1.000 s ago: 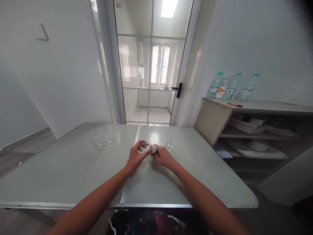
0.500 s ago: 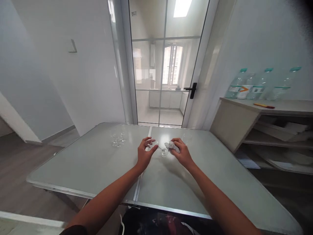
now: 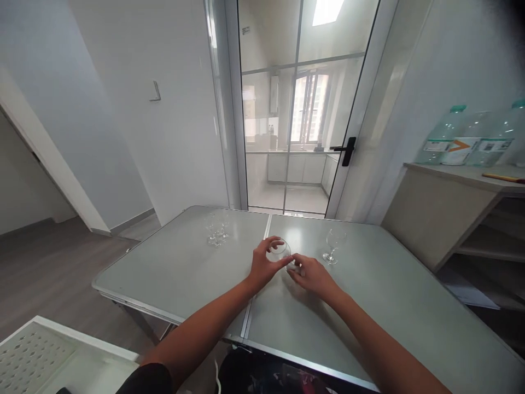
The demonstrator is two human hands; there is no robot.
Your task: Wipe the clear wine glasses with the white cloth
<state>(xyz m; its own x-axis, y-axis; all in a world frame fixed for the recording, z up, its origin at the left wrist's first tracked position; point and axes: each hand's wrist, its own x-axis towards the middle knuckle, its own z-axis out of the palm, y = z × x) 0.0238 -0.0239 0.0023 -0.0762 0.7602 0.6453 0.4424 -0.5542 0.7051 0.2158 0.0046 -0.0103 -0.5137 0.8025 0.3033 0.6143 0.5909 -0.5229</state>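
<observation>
In the head view my left hand (image 3: 264,265) is curled around the bowl of a small clear stemmed glass (image 3: 279,251), which is tilted above the table. My right hand (image 3: 314,276) is closed at the stem and foot end of the same glass, with a crumpled white tissue (image 3: 296,268) mostly hidden under its fingers. To the right of my hands another stemmed glass (image 3: 330,257) stands upright. A cluster of several clear glasses (image 3: 217,236) is at the left back of the table.
The grey-green folding table (image 3: 176,268) has a metal seam down its middle. A shelf unit (image 3: 443,208) with several plastic bottles (image 3: 445,137) on top stands at the right. Behind the table is a glass door (image 3: 287,191). A white perforated basket (image 3: 102,358) is at lower left.
My right hand with the tissue has moved in from beside the glass to its stem and foot end. The camera has turned left, so the scene sits further right.
</observation>
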